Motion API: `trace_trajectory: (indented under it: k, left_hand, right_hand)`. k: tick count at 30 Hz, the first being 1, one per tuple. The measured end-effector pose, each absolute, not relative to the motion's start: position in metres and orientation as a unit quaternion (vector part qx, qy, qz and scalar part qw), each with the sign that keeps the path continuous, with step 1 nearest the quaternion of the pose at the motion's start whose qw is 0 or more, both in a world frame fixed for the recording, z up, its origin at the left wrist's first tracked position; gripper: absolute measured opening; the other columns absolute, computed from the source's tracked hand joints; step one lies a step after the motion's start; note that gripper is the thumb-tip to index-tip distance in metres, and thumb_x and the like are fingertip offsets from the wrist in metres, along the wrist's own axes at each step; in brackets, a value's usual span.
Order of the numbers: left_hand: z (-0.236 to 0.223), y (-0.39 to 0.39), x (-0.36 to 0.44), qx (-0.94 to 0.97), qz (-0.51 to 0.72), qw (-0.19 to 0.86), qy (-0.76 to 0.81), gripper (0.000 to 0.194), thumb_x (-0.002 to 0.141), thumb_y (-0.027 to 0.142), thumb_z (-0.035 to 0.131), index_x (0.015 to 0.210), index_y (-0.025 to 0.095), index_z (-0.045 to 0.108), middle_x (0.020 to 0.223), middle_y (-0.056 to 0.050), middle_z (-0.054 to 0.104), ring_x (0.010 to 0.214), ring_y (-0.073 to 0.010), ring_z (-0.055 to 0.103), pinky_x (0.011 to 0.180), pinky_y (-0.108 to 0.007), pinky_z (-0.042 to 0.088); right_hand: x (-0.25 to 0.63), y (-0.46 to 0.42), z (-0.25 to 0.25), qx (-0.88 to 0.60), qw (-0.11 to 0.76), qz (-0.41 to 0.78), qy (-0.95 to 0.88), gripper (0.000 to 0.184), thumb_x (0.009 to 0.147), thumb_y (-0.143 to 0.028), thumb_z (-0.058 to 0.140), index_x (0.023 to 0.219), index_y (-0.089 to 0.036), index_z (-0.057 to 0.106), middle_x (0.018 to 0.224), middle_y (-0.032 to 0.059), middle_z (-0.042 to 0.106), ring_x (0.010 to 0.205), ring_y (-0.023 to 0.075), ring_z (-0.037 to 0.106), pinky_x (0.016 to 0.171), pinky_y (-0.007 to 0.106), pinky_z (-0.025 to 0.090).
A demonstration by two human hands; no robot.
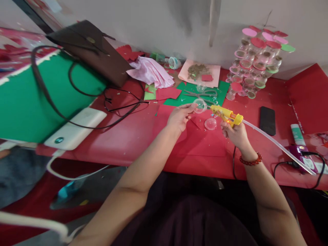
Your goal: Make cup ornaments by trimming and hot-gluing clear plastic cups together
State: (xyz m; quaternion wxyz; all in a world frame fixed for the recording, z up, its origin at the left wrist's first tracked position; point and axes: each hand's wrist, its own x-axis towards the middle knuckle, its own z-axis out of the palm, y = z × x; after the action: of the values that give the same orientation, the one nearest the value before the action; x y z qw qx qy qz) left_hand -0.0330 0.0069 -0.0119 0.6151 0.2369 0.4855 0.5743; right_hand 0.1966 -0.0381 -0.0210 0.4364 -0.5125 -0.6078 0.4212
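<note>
My left hand (180,118) pinches a small clear plastic cup (199,106) by its side, above the red paper. In my right hand (234,131) is a yellow hot glue gun (225,114), its nozzle at the cup's right rim; I cannot tell whether it touches. A long clear glue stick (279,145) sticks out of the gun's back towards the lower right. Just below the gun, a clear domed plastic piece (210,124) lies on the red paper (189,147). Scissors (201,95) rest on green paper (171,101) behind the cup.
Stacked plastic cups (252,65) with coloured discs stand at the back right. A phone (267,120), a glue tube (298,134) and a purple power strip (302,157) lie to the right. On the left are a brown bag (94,51), a white power bank (76,129) and pink cloth (153,71).
</note>
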Motion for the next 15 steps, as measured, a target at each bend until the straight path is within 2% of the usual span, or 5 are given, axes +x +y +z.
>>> trace_trajectory:
  k: [9,15]
  left_hand:
    - [-0.0103,0.0062,-0.0319,0.232,0.585,0.610,0.482,0.016,0.062,0.020,0.093,0.067,0.018,0.079,0.069,-0.003,0.070,0.062,-0.0080,0.052,0.054,-0.021,0.028]
    - [-0.0110,0.0069,-0.0345,0.235,0.580,0.614,0.481,0.014,0.064,0.021,0.092,0.069,0.018,0.080,0.071,-0.006,0.073,0.066,-0.0099,0.055,0.055,-0.023,0.028]
  right_hand:
    - [0.1958,-0.0391,-0.0211,-0.512,0.443,0.417,-0.607,0.044,0.086,-0.058,0.072,0.068,-0.022,0.055,0.051,-0.0056,0.053,0.040,0.0072,0.047,0.041,0.023,0.036]
    - [0.1973,-0.0393,-0.0225,-0.511,0.435,0.424,-0.608,0.043,0.086,-0.058,0.072,0.068,-0.022,0.055,0.051,-0.0057,0.053,0.040,0.0072,0.048,0.041,0.023,0.037]
